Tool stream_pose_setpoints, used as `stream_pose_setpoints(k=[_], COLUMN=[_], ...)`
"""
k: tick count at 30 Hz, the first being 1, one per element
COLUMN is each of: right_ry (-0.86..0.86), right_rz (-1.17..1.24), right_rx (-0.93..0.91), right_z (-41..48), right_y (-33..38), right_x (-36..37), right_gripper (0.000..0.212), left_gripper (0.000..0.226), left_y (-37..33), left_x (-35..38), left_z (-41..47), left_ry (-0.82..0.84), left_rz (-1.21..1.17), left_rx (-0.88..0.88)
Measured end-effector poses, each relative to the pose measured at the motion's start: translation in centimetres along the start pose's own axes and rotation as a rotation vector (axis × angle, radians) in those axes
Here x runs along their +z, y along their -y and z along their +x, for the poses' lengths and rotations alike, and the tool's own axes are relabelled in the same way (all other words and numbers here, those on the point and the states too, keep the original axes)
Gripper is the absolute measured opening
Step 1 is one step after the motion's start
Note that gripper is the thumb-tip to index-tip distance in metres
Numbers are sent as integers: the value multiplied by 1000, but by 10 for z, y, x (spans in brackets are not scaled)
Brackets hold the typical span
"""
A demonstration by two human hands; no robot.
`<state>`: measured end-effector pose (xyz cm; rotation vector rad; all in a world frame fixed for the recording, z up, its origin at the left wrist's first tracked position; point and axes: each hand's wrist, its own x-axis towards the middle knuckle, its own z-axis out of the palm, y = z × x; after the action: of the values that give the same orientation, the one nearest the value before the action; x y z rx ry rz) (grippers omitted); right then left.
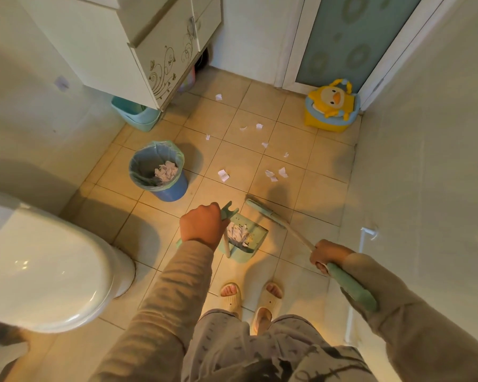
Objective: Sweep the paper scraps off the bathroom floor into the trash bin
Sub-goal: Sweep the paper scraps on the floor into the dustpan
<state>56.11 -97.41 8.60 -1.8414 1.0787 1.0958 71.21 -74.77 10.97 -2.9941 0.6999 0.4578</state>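
Note:
My left hand (202, 226) is shut on the handle of a green dustpan (255, 238), which sits low over the tiles in front of my feet with crumpled paper (238, 234) inside it. My right hand (324, 256) grips the broom handle; the green broom head (262, 209) rests on the floor just beyond the dustpan. Several white paper scraps (223, 175) lie scattered on the beige tiles farther ahead. A blue trash bin (174, 188) with a liner stands to the left of the dustpan, with paper inside it.
A white toilet (47, 271) fills the near left. A vanity cabinet (138, 51) hangs at the far left with a light blue basin (138, 117) under it. A yellow duck potty (331, 106) sits by the door (351, 37). A wall runs along the right.

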Motion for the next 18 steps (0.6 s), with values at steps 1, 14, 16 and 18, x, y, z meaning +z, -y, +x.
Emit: stream_pose_setpoints(k=[1,14,16,18], right_ry=[-4,126,139,145], right_rz=[-8,247,207,150], right_rx=[-9,12,-10,-29], right_z=[3,-23,-22,-16], right_y=[4,-20,-20,-17], right_x=[11,10,-10,-34], right_gripper=[20,20,22,23], left_gripper=[41,40,40,41], left_y=[0,27,32,34], left_x=[0,-5,-7,-10], left_z=[0,7,7,11], left_ry=[2,1,-1,-6], left_rz=[-4,-21,-35,-50], left_rx=[2,26,18,10])
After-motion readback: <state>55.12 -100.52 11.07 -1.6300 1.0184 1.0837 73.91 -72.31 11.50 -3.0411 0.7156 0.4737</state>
